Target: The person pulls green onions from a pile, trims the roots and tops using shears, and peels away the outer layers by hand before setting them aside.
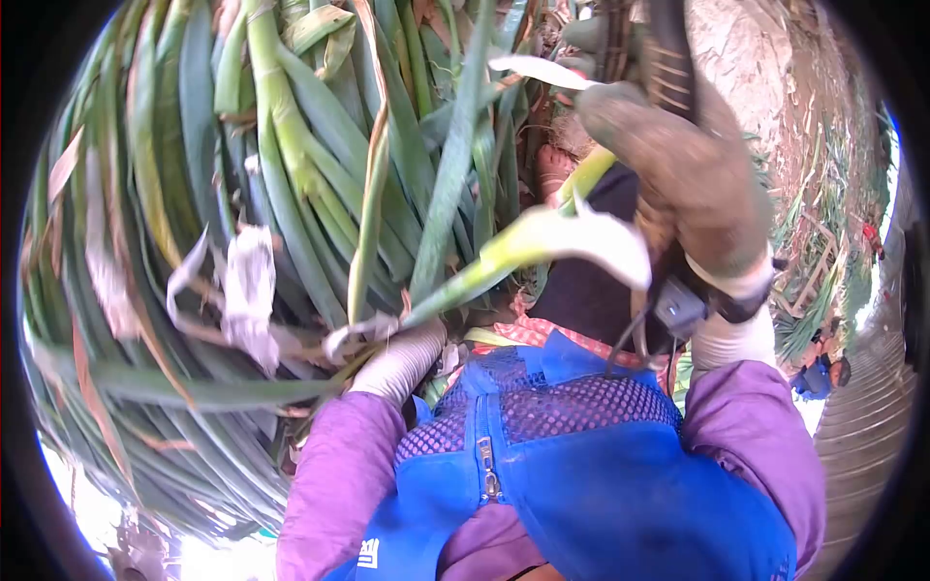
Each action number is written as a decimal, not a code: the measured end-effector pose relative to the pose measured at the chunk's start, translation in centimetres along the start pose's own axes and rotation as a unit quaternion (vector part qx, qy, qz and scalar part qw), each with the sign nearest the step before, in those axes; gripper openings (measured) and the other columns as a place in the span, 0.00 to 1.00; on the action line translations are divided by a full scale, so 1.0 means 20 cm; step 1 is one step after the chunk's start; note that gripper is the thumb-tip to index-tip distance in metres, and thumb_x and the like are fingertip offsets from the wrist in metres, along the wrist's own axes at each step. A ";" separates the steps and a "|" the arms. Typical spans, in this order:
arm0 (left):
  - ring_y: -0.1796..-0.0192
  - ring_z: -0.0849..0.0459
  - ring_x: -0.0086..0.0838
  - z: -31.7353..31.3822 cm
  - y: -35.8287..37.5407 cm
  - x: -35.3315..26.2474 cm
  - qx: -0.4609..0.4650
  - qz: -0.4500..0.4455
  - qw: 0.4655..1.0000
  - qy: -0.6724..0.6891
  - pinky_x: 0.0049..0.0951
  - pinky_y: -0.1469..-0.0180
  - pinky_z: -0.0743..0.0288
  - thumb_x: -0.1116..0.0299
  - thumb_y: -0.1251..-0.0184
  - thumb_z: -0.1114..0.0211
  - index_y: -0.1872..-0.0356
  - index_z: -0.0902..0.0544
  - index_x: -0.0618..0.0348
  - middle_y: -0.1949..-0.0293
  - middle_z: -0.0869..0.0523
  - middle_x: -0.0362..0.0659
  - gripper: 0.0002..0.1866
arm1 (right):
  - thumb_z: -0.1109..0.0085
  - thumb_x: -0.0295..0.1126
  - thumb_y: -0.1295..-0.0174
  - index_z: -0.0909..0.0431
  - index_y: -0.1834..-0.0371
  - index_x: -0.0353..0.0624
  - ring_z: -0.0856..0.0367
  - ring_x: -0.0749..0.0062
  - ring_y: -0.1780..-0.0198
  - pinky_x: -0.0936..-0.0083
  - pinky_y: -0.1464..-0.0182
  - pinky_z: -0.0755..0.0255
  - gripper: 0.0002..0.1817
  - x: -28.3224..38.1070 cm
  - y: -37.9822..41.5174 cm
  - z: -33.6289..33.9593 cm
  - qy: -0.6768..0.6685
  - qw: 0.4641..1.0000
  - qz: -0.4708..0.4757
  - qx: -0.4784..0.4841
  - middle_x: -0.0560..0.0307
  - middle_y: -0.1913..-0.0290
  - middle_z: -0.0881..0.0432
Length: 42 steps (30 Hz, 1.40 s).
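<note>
The leek stalk lies across the middle, its pale end just beside my right hand, whose gloved fingers curl shut around it. My left hand is buried in the big bundle of green leaves; I cannot tell its grip. Below hangs my blue mesh vest.

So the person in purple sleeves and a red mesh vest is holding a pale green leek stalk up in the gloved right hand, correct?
Not quite. The head view shows the mesh vest is blue, not red. The rest holds: purple sleeves, and the gloved right hand holds a pale green leek stalk up.
</note>
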<state>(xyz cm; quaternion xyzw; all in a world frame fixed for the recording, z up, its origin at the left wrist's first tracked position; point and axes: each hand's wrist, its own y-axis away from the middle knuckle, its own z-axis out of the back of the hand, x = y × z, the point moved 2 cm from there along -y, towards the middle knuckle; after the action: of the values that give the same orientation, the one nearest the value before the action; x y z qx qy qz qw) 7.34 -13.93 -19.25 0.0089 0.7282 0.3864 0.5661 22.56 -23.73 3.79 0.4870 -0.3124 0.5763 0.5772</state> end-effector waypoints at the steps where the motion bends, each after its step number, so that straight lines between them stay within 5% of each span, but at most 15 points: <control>1: 0.63 0.21 0.24 0.00 0.03 -0.01 0.003 0.001 1.000 0.023 0.29 0.61 0.27 0.56 0.31 0.40 0.59 0.19 0.51 0.65 0.19 0.37 0.12 | 0.47 0.24 0.33 0.22 0.46 0.33 0.19 0.60 0.43 0.69 0.36 0.29 0.14 0.01 0.00 0.01 0.003 0.999 0.023 0.030 0.47 0.47 0.16; 2: 0.64 0.22 0.24 0.01 0.09 0.00 0.007 0.001 0.999 0.045 0.29 0.61 0.27 0.56 0.31 0.40 0.59 0.19 0.52 0.65 0.19 0.37 0.12 | 0.50 0.23 0.31 0.21 0.46 0.34 0.19 0.60 0.42 0.69 0.35 0.30 0.14 -0.04 0.02 -0.01 -0.010 0.993 0.090 0.072 0.48 0.46 0.17; 4: 0.64 0.22 0.24 0.01 0.19 -0.02 0.012 0.004 0.997 0.073 0.29 0.62 0.28 0.56 0.31 0.39 0.59 0.19 0.52 0.66 0.20 0.36 0.12 | 0.51 0.22 0.33 0.21 0.43 0.40 0.20 0.58 0.42 0.69 0.33 0.31 0.17 -0.03 0.05 0.03 -0.030 0.996 -0.028 0.080 0.47 0.44 0.18; 7: 0.65 0.22 0.23 0.01 0.36 -0.06 0.020 0.001 0.994 0.106 0.28 0.63 0.28 0.56 0.32 0.38 0.60 0.19 0.52 0.67 0.20 0.36 0.12 | 0.46 0.33 0.29 0.23 0.42 0.33 0.21 0.66 0.40 0.72 0.34 0.32 0.18 -0.20 -0.01 0.13 0.015 0.985 0.133 0.111 0.50 0.43 0.18; 9: 0.66 0.23 0.23 0.00 0.45 -0.09 0.017 -0.004 0.993 0.118 0.28 0.64 0.28 0.56 0.32 0.38 0.60 0.19 0.52 0.67 0.20 0.36 0.12 | 0.42 0.36 0.31 0.23 0.42 0.32 0.21 0.69 0.41 0.73 0.36 0.30 0.21 -0.25 0.02 0.15 -0.084 0.995 -0.010 0.057 0.50 0.43 0.18; 13: 0.67 0.23 0.22 0.11 0.80 -0.21 -0.096 -0.071 0.990 0.071 0.27 0.65 0.29 0.56 0.32 0.37 0.61 0.20 0.52 0.69 0.21 0.35 0.12 | 0.37 0.40 0.34 0.23 0.44 0.33 0.19 0.72 0.50 0.76 0.46 0.26 0.23 -0.37 0.16 0.14 -0.101 0.989 0.027 0.102 0.53 0.48 0.17; 17: 0.57 0.21 0.24 0.48 1.49 -0.25 -0.549 -0.331 0.718 -0.271 0.27 0.54 0.25 0.62 0.26 0.42 0.44 0.21 0.57 0.59 0.19 0.41 0.15 | 0.37 0.39 0.35 0.23 0.48 0.35 0.19 0.76 0.58 0.79 0.56 0.26 0.20 -0.26 0.44 0.06 0.016 0.995 -0.043 0.089 0.58 0.56 0.16; 20: 0.50 0.18 0.28 0.79 2.12 -0.14 -0.723 -0.351 0.559 -0.205 0.31 0.44 0.22 0.70 0.27 0.43 0.39 0.22 0.62 0.50 0.17 0.48 0.18 | 0.32 0.49 0.43 0.22 0.58 0.39 0.21 0.74 0.67 0.75 0.63 0.27 0.23 -0.21 0.59 -0.01 0.047 0.998 -0.013 0.036 0.58 0.67 0.19; 24: 0.51 0.18 0.30 0.77 2.20 -0.25 -0.707 -0.354 0.609 0.059 0.31 0.42 0.23 0.74 0.29 0.42 0.41 0.21 0.66 0.50 0.17 0.50 0.17 | 0.32 0.43 0.40 0.22 0.60 0.38 0.24 0.84 0.70 0.83 0.67 0.30 0.18 -0.14 0.65 -0.18 0.058 0.994 -0.077 0.056 0.66 0.71 0.22; 25: 0.42 0.20 0.32 0.61 2.10 -0.43 -0.659 -0.370 0.650 0.080 0.28 0.40 0.23 0.69 0.27 0.41 0.35 0.28 0.64 0.43 0.20 0.47 0.21 | 0.32 0.43 0.40 0.22 0.60 0.38 0.24 0.84 0.70 0.84 0.67 0.30 0.18 -0.20 0.64 -0.21 0.106 0.992 -0.064 0.029 0.66 0.72 0.22; 28: 0.51 0.15 0.32 0.57 1.86 -0.43 -0.359 -0.195 0.843 0.350 0.29 0.45 0.21 0.52 0.24 0.46 0.45 0.22 0.63 0.50 0.15 0.49 0.23 | 0.33 0.47 0.41 0.21 0.57 0.37 0.19 0.74 0.67 0.76 0.64 0.26 0.22 -0.28 0.60 -0.21 -0.075 0.994 -0.084 0.003 0.57 0.70 0.18; 30: 0.54 0.16 0.24 0.56 1.67 -0.35 -0.388 -0.180 0.896 0.118 0.24 0.49 0.23 0.62 0.26 0.40 0.44 0.21 0.64 0.54 0.14 0.44 0.18 | 0.34 0.50 0.42 0.21 0.56 0.38 0.16 0.64 0.65 0.70 0.62 0.24 0.25 -0.27 0.56 -0.20 0.103 0.990 -0.078 -0.054 0.51 0.68 0.17; 32: 0.57 0.19 0.21 0.51 1.51 -0.47 -0.432 -0.143 0.889 0.061 0.23 0.52 0.24 0.68 0.31 0.36 0.45 0.20 0.64 0.56 0.14 0.41 0.17 | 0.34 0.60 0.50 0.22 0.55 0.37 0.17 0.44 0.49 0.61 0.47 0.26 0.34 -0.22 0.51 -0.19 0.178 0.977 -0.109 -0.034 0.34 0.56 0.16; 35: 0.58 0.18 0.21 0.76 1.24 -0.36 -0.517 -0.205 0.831 0.003 0.25 0.53 0.24 0.66 0.35 0.33 0.46 0.20 0.66 0.58 0.13 0.43 0.19 | 0.31 0.58 0.51 0.22 0.57 0.37 0.15 0.47 0.56 0.62 0.52 0.25 0.33 -0.26 0.41 -0.24 0.122 0.986 -0.096 -0.057 0.39 0.61 0.15; 42: 0.41 0.20 0.48 1.01 0.85 -0.72 -0.553 0.220 0.734 -0.326 0.42 0.39 0.27 0.47 0.51 0.28 0.40 0.25 0.60 0.44 0.19 0.58 0.39 | 0.28 0.54 0.54 0.21 0.63 0.37 0.16 0.61 0.63 0.67 0.57 0.25 0.29 -0.51 0.24 -0.27 -0.035 0.990 -0.133 -0.031 0.49 0.68 0.16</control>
<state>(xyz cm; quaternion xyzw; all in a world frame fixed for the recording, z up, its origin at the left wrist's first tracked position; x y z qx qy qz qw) 22.05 2.74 0.98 -0.0203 0.1340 0.8083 0.5730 15.44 -23.03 -6.39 0.5257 -0.2825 0.4669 0.6525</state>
